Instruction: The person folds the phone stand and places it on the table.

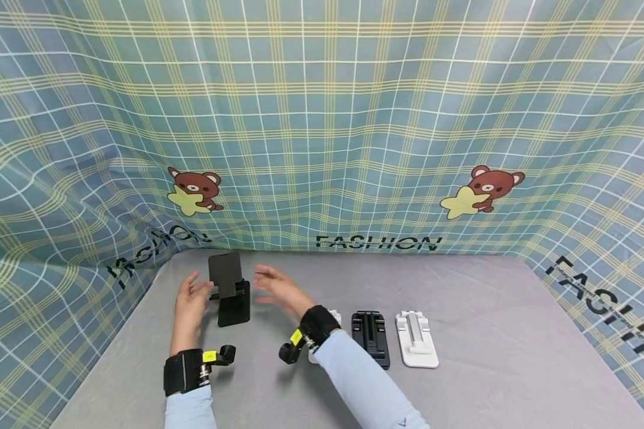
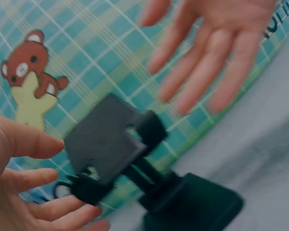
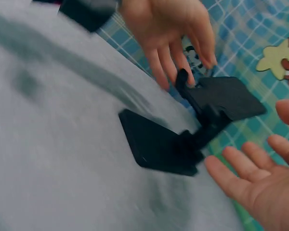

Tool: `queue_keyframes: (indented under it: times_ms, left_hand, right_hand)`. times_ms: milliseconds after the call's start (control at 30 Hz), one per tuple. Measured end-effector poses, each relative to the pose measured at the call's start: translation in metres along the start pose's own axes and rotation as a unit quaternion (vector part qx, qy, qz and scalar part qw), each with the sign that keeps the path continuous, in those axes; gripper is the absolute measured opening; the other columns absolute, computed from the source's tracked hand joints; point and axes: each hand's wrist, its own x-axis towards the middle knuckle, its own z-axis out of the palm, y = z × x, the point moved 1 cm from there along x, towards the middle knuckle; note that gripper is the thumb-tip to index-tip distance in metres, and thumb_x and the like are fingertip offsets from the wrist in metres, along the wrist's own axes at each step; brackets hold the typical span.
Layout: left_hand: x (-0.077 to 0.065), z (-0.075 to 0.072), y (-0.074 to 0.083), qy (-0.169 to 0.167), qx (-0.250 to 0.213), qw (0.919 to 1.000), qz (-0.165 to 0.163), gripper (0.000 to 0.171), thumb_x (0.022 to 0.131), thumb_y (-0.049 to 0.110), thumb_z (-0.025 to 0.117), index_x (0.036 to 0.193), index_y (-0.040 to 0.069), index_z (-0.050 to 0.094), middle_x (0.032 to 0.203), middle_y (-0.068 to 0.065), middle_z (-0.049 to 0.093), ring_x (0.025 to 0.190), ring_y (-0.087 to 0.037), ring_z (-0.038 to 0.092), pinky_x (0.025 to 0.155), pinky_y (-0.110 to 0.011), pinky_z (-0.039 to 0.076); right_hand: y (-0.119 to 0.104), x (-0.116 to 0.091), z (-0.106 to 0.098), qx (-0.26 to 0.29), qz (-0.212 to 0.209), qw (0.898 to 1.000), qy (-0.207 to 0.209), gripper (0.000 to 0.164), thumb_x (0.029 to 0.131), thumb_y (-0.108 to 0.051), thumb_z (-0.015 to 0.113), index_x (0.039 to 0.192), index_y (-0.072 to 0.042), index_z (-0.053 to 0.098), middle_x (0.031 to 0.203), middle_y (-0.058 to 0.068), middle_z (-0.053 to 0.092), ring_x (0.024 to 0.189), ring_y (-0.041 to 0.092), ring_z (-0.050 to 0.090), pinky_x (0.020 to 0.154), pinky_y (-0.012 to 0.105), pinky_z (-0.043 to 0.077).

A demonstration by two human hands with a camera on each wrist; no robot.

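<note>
A black phone stand (image 1: 234, 307) is unfolded on the grey cloth at the left, its flat base down and its back plate (image 2: 103, 137) raised and tilted. My left hand (image 1: 189, 307) is beside its left edge, fingers spread and slightly bent, with the thumb tip right at the plate in the left wrist view. On the other side, my right hand (image 1: 281, 289) hovers apart from the stand, its fingers loosely extended and holding nothing. The right wrist view shows the stand's hinged arm (image 3: 209, 127) between base and plate, with both hands around it.
Right of my right forearm lie a folded black phone stand (image 1: 371, 339) and a folded white one (image 1: 417, 339). Another white stand (image 1: 333, 316) is mostly hidden under my right wrist. A checked curtain (image 1: 322, 149) with bear prints hangs behind and along both sides of the grey tabletop (image 1: 488, 333).
</note>
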Motion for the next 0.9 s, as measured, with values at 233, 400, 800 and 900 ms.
queue_keyframes:
  times_ms: [233,400,800,900]
  left_hand:
    - [0.006,0.010,-0.013,-0.063,-0.064,0.9959,-0.011,0.060,0.101,0.021,0.046,0.153,0.014,0.017,0.122,-0.017,0.044,0.082,-0.006,0.063,0.085,-0.034,0.054]
    - [0.006,0.012,-0.014,-0.058,-0.096,0.9936,-0.016,0.056,0.100,0.014,0.047,0.151,0.015,0.023,0.114,-0.012,0.049,0.081,-0.005,0.065,0.084,-0.035,0.055]
    - [-0.008,0.032,0.018,-0.087,-0.140,0.9863,0.005,0.050,0.096,0.013,0.055,0.141,0.011,0.034,0.104,0.000,0.058,0.080,-0.009,0.067,0.074,-0.035,0.057]
    - [-0.018,0.044,0.033,-0.109,-0.138,0.9842,0.019,0.048,0.095,0.010,0.056,0.139,0.010,0.036,0.104,-0.001,0.059,0.079,-0.010,0.067,0.070,-0.032,0.058]
  right_hand:
    - [0.003,0.014,0.027,0.028,0.012,0.999,-0.018,0.057,0.097,-0.017,0.053,0.149,-0.016,0.030,0.152,0.010,0.034,0.136,0.031,0.037,0.109,0.052,0.032]
    - [0.005,0.015,0.029,0.038,0.006,0.999,-0.018,0.056,0.097,-0.016,0.052,0.149,-0.014,0.031,0.152,0.011,0.032,0.138,0.031,0.035,0.110,0.053,0.030]
    - [-0.013,-0.006,0.008,0.035,-0.066,0.997,0.030,0.051,0.092,-0.008,0.055,0.142,-0.007,0.042,0.137,0.016,0.046,0.102,0.019,0.061,0.100,0.049,0.043]
    - [-0.024,-0.025,-0.001,0.007,-0.095,0.993,0.065,0.050,0.090,-0.008,0.057,0.139,-0.006,0.046,0.131,0.018,0.050,0.093,0.013,0.061,0.094,0.047,0.048]
